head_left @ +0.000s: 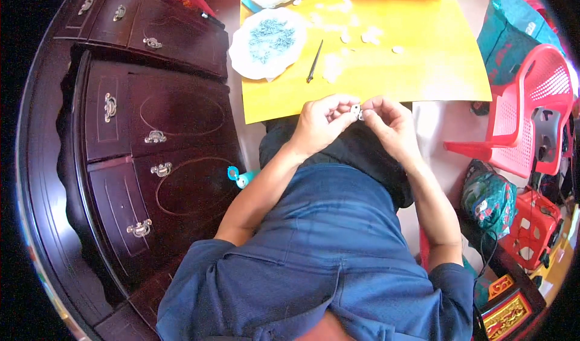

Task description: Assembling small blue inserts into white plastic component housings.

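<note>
This place seems to be a room in a home, because it has dark wooden cabinets (193, 184) with ornate handles (110, 107), a red plastic chair (507, 154) and shopping bags (507, 45).

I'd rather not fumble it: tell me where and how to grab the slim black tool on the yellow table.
Probably best pinched by the near end of the slim black tool, from the person's side of the yellow table. It lies slanting, with that end, which looks thicker, toward the person; the white dish sits to its left.
</note>
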Motion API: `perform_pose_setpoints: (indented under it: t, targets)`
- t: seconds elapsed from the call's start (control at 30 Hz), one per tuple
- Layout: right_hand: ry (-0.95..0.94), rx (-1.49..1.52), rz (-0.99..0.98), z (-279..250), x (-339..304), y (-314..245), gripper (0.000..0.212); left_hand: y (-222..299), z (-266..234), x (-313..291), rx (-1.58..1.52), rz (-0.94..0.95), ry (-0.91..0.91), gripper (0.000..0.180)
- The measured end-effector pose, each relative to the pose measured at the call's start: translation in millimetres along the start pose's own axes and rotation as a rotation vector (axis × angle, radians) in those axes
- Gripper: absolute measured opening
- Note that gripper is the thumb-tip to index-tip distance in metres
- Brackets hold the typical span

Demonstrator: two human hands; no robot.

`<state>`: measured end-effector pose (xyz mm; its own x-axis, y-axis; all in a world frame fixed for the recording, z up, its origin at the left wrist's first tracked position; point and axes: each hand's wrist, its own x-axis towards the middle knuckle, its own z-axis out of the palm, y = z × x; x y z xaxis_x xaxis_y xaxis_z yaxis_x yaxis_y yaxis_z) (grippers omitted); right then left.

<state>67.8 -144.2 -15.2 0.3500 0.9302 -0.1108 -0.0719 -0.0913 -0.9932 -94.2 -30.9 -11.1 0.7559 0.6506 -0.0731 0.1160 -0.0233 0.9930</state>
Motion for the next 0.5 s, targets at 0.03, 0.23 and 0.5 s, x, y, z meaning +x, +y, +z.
perform_pose_setpoints:
  t: [0.03,0.23,0.5]
  targets:
    - [0.008,0.029,0.015,0,0,-2,0.009,1,-1,2,-0.005,-0.011,-0.003,0.026]
    - [0.065,0.219,0.081,2,5,-5,0.008,14,-6,19,0.052,-0.048,-0.067,0.023]
    - [0.089,0.343,0.179,-6,17,-22,0.01,32,-11,47,0.101,-0.018,-0.126,0.022]
